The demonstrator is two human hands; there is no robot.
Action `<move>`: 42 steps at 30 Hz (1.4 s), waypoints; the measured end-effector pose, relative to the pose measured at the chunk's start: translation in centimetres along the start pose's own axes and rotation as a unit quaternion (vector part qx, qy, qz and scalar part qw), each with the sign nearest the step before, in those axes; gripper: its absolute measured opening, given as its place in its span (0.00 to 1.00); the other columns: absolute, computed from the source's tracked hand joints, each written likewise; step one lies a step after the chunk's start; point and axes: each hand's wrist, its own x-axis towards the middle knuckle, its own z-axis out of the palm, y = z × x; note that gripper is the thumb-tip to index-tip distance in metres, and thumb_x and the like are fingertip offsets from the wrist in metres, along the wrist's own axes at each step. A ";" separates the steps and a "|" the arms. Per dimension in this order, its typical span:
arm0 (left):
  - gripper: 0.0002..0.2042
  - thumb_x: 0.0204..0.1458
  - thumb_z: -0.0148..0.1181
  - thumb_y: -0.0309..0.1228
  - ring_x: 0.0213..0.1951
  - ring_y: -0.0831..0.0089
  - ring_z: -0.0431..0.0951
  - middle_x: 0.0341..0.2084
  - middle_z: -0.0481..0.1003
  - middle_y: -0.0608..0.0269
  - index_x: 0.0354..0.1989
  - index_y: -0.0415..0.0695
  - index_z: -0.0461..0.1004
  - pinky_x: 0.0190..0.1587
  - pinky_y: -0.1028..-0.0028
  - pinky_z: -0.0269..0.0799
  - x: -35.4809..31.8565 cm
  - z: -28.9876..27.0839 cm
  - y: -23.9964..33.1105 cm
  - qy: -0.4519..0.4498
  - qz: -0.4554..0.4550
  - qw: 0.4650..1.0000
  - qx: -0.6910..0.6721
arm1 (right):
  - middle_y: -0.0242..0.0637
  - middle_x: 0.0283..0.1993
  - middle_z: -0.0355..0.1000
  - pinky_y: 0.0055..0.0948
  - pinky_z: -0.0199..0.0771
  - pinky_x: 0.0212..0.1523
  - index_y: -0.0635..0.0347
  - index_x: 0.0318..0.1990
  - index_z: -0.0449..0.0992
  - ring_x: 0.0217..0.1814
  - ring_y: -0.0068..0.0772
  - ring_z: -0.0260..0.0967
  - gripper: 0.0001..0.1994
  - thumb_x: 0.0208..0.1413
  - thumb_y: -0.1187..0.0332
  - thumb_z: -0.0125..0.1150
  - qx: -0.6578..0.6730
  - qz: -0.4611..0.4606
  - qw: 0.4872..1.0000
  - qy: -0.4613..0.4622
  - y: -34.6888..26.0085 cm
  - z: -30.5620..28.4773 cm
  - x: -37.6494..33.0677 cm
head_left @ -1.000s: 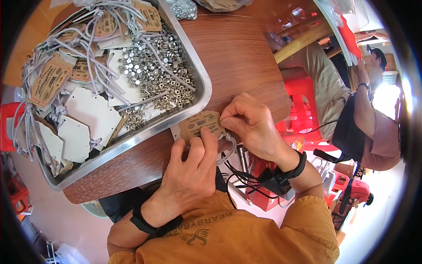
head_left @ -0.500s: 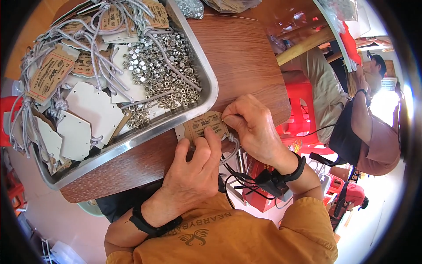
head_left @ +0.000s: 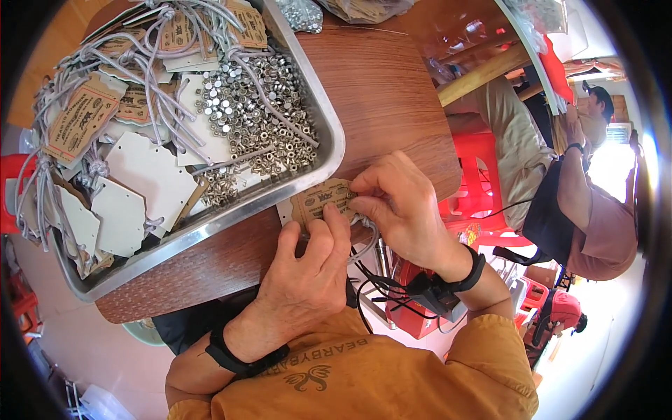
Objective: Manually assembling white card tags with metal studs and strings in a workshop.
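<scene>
A brown cardboard hang tag [head_left: 311, 208] with a white layer beneath and grey cord lies at the table edge below the metal tray [head_left: 334, 150]. My left hand [head_left: 304, 259] holds it, fingertips pressed on its face and thumb by its left edge. At the tag's right end, my right hand [head_left: 406, 210] has thumb and bent index finger at the edge, their tips slightly apart. Any small piece between those tips is hidden. Grey cord [head_left: 369, 241] loops below the right hand. Inside the tray are small silvery metal rivets [head_left: 280, 143], white tags [head_left: 150, 175] and corded brown tags [head_left: 84, 115].
A clear bag of silvery pieces [head_left: 301, 14] and another plastic bag [head_left: 367, 8] sit beyond the tray. Black cables [head_left: 381, 283] hang beside my right wrist. Red stools [head_left: 479, 168] stand at the right, near a seated person [head_left: 595, 217].
My right thumb and index finger, pinched together at the tag's right edge before, have spread a little, with the thumb lower along that edge. My left hand stays on the tag.
</scene>
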 end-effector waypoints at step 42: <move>0.19 0.50 0.58 0.27 0.44 0.57 0.68 0.49 0.71 0.43 0.49 0.25 0.76 0.46 0.58 0.69 0.3 -0.3 -0.4 -0.044 0.000 0.998 -0.039 | 0.41 0.31 0.69 0.41 0.66 0.36 0.62 0.30 0.75 0.37 0.50 0.64 0.09 0.40 0.82 0.66 -0.005 -0.064 0.997 -0.043 1.3 -0.7 1.1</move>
